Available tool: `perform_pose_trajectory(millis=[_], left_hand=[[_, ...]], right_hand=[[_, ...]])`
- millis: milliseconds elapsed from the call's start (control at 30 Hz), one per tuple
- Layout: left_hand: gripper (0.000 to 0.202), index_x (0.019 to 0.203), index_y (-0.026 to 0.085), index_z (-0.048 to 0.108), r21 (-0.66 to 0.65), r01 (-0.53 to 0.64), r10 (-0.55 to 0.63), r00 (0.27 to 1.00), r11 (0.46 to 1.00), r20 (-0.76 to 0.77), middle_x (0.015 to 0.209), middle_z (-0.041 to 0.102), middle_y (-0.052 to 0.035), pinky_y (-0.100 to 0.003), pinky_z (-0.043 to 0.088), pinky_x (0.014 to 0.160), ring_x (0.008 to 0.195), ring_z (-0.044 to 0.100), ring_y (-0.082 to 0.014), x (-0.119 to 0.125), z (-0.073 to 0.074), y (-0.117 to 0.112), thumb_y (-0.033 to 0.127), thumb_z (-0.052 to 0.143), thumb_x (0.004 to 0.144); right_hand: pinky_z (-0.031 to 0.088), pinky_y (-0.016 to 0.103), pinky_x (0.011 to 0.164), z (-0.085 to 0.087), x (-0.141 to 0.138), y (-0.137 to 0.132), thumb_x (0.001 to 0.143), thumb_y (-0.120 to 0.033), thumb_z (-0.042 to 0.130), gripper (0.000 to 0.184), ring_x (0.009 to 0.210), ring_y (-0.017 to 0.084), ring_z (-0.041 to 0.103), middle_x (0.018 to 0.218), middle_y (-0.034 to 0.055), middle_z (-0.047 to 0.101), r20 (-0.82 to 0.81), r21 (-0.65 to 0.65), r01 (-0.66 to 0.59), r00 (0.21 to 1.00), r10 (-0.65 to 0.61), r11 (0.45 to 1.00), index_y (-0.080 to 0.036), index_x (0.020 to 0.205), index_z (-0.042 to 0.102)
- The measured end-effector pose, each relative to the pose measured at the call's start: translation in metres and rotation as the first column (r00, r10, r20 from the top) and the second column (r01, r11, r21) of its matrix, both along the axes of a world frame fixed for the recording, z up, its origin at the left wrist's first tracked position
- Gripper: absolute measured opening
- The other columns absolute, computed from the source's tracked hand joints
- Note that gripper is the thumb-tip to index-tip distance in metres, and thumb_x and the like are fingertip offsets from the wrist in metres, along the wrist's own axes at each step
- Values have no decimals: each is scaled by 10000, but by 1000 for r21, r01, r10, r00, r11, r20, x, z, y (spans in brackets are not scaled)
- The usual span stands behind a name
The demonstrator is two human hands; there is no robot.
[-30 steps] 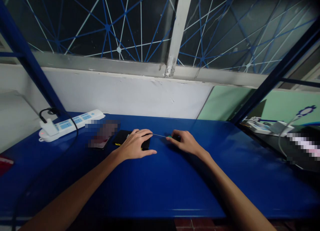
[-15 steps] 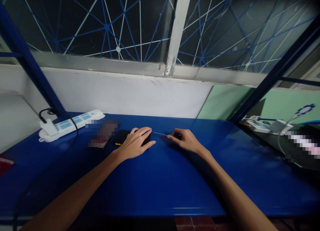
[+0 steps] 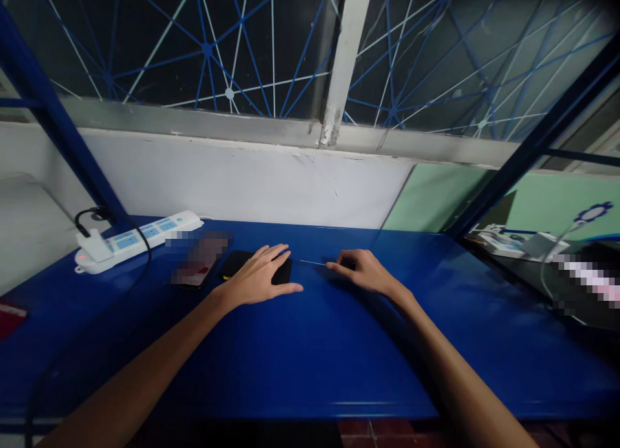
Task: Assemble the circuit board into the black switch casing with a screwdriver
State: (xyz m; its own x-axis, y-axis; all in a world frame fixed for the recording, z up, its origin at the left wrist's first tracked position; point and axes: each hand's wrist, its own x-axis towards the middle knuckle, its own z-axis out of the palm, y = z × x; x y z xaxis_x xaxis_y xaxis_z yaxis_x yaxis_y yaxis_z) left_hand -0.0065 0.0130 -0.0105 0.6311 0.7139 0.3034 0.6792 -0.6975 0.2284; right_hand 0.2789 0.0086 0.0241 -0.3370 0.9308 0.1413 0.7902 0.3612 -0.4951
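1. Under the left hand (image 3: pixel 259 277) lies a flat black case (image 3: pixel 234 264); that hand is spread over it, thumb out, gripping nothing that I can see.
2. Across from it, the right hand (image 3: pixel 364 271) pinches a thin rod (image 3: pixel 312 263), the tip pointing just short of the case's near edge.
3. Left of the left hand rests a phone (image 3: pixel 197 272).
4. The step looks like steadying the case with the rod lined up; next calls for careful aim between the hands.

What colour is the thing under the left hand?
Head view: the flat thing is black, with some yellow.
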Motion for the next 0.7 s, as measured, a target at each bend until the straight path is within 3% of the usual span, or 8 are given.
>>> perform_pose_trajectory(millis=[100,267,433,700], left_hand=[[916,1418,165,426,0,-21,21,1000,1000,11,1419,474,-158,-527,361,1036,1297,415,-376,-4,6,1,782,512,747],[890,1359,202,506,38,-3,4,1000,999,-5,1282,581,-142,-496,406,952,1141,531,-344,-8,9,4,786,564,690],[850,1345,221,522,-2,-15,15,1000,1000,-19,1203,606,-128,-461,427,884,1065,551,-331,-9,7,6,771,566,699],[835,1327,239,541,-12,-10,10,1000,1000,0,1195,599,-122,-455,435,869,1050,549,-329,-10,4,9,781,568,693]], right_hand=[[274,263,477,2,5,0,828,-590,534,458,490,104,383,536,-21,476,-68,-86,-29,997,24,996,-182,622,564],[241,258,447,2,5,-1,817,-584,546,472,470,91,337,508,-28,433,-143,-191,-74,989,47,979,-179,573,538],[248,252,438,3,0,-3,815,-586,551,468,452,88,358,492,-21,475,-133,-274,-143,985,110,951,-168,608,591],[264,257,443,5,-3,-7,812,-566,573,437,450,89,362,496,-19,493,-153,-292,-181,978,141,939,-172,629,622]])
